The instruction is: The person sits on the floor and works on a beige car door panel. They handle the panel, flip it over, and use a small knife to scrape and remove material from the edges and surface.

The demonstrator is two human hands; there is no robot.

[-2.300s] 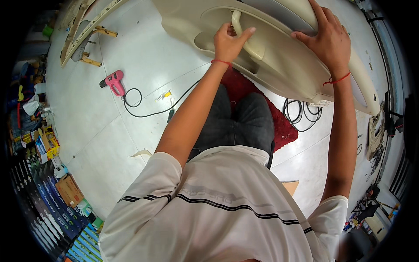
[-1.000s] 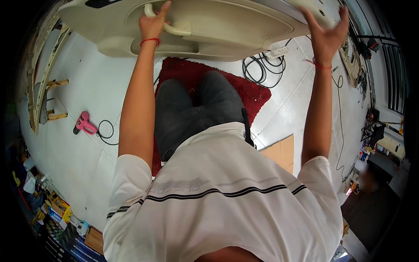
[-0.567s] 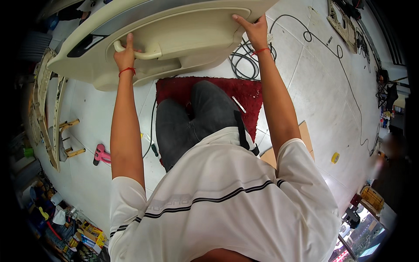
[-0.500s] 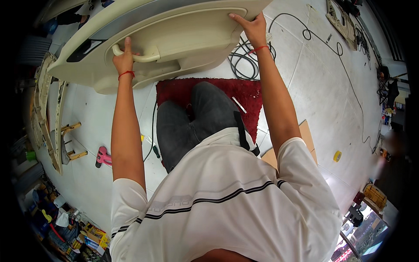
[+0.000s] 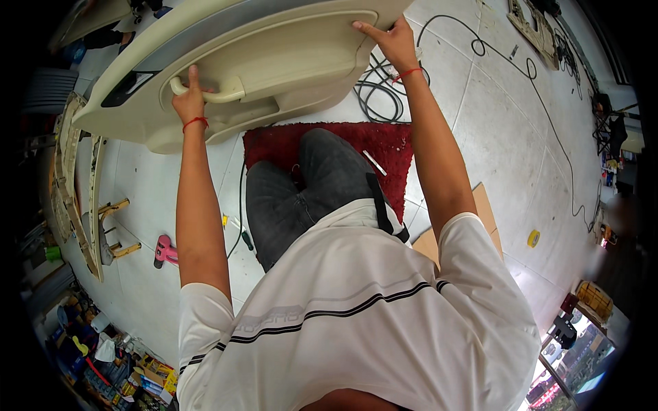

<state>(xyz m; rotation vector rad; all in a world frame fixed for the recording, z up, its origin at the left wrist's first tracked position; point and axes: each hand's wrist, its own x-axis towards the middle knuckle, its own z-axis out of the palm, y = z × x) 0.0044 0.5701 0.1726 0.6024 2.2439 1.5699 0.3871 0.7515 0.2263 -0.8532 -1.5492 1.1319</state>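
A beige car door panel [image 5: 295,61] is held up in front of me, beyond my knees, tilted with its right end farther away. My left hand [image 5: 190,99] is closed round the panel's pull handle [image 5: 229,91], with the thumb pointing up. At the right end, my right hand [image 5: 394,44] grips the panel's edge, its thumb lying on the front face and its other fingers hidden behind. Both arms are stretched out. Under my knees lies a dark red mat [image 5: 267,142], with a thin white strip [image 5: 375,163] on it at the right.
Black cable [image 5: 373,103] lies coiled past the mat's far right corner. A pink heat gun [image 5: 164,252] and a screwdriver [image 5: 247,240] are on the floor at left. Yellow tape [image 5: 534,238] and cardboard [image 5: 486,212] lie at right. Another panel [image 5: 65,164] stands far left.
The panel has shifted slightly to the left in the picture, along with both my hands. My grip looks the same in both frames.
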